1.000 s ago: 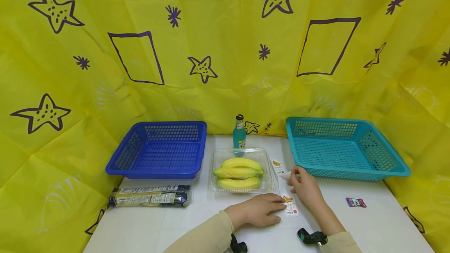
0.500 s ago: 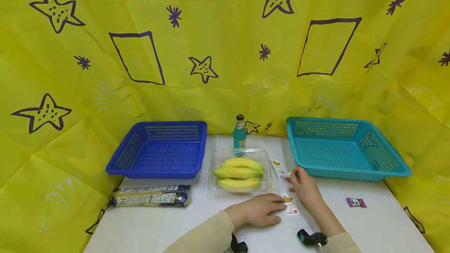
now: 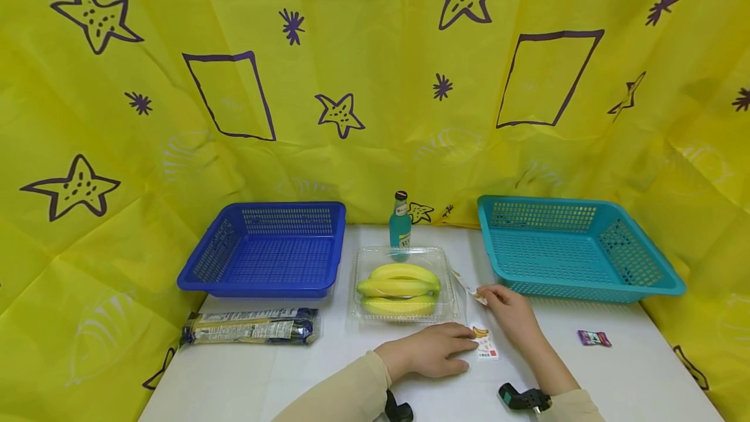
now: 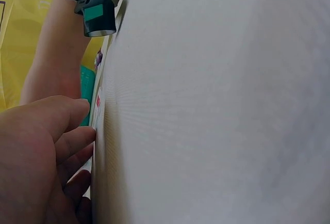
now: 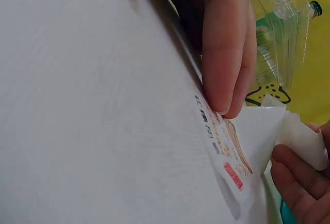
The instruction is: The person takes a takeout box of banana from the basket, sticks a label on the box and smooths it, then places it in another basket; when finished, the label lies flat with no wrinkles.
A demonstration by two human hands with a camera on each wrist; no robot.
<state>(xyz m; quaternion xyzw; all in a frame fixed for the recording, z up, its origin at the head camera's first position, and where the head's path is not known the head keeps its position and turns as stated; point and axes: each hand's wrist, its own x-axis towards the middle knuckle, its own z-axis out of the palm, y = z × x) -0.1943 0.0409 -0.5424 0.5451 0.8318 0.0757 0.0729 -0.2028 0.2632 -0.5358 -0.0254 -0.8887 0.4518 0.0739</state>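
A paper strip of banana stickers [image 3: 486,348] lies on the white table to the right of the bananas [image 3: 398,288] in their clear plastic box [image 3: 448,305]. My left hand [image 3: 430,350] rests flat, its fingertips on the strip's near end; the right wrist view shows those fingers [image 5: 227,43] pressing beside the print. With thumb and fingers, my right hand [image 3: 510,311] pinches the strip farther up, where it lifts and tilts off the table. Close up, a white curled piece of paper [image 5: 304,139] sits in the right hand's fingers [image 5: 296,180]. Whether a sticker has separated from the backing, I cannot tell.
A blue basket [image 3: 334,259] stands at back left and a teal basket [image 3: 586,288] at back right. Behind the box is a teal bottle [image 3: 400,223]. A long wrapped packet [image 3: 249,327] lies left; a small purple wrapped sweet [image 3: 594,338] lies right.
My right hand has shifted slightly toward me and right, and the strip's far part has turned from flat to tilted up. The left hand stays in place.
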